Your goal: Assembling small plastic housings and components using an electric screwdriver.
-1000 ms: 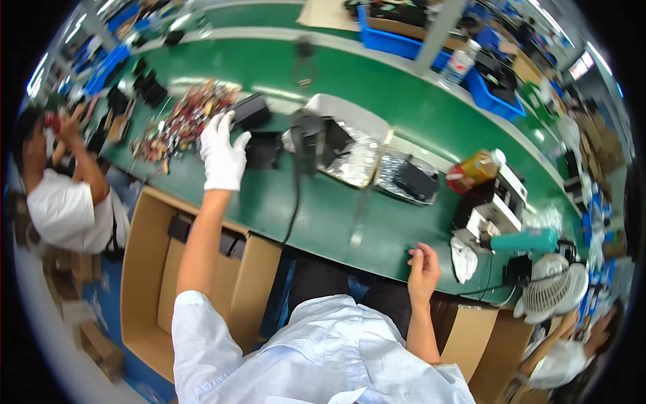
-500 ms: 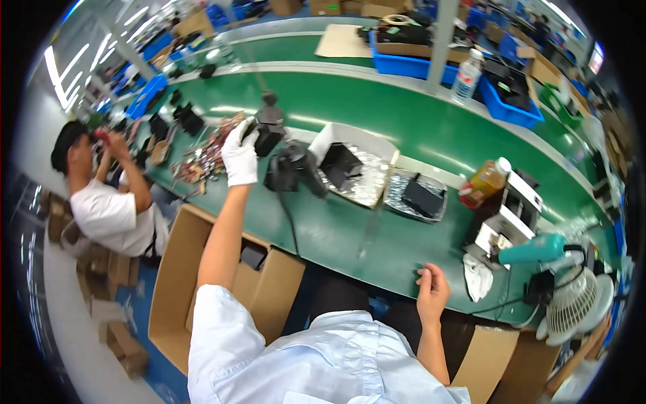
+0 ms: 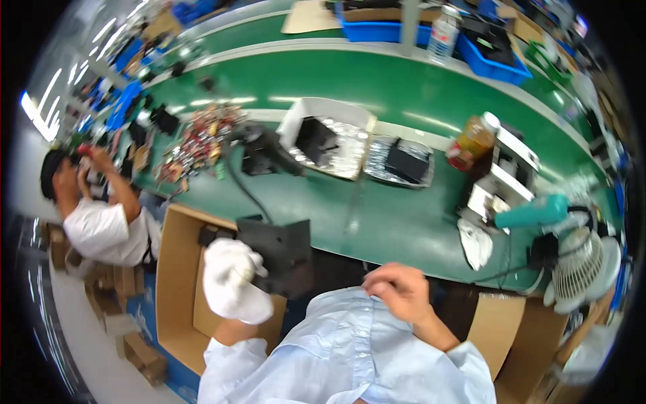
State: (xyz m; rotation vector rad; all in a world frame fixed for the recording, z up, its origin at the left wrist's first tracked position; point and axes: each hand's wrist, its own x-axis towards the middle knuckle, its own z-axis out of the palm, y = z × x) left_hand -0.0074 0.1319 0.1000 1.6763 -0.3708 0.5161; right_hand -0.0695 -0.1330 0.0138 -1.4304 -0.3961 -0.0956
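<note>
- The person's gloved left hand pinches a black part, held just right of the glove.
- The bare right hand curls loosely; whether it pinches anything cannot be told.
- Below the left hand: a cardboard box.
- Beyond both: a white tray.

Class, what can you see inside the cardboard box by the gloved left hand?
Inside the cardboard box, a dark object shows near the far edge. The left hand and the black part it holds block much of the interior; whatever lies behind them cannot be seen.
</note>
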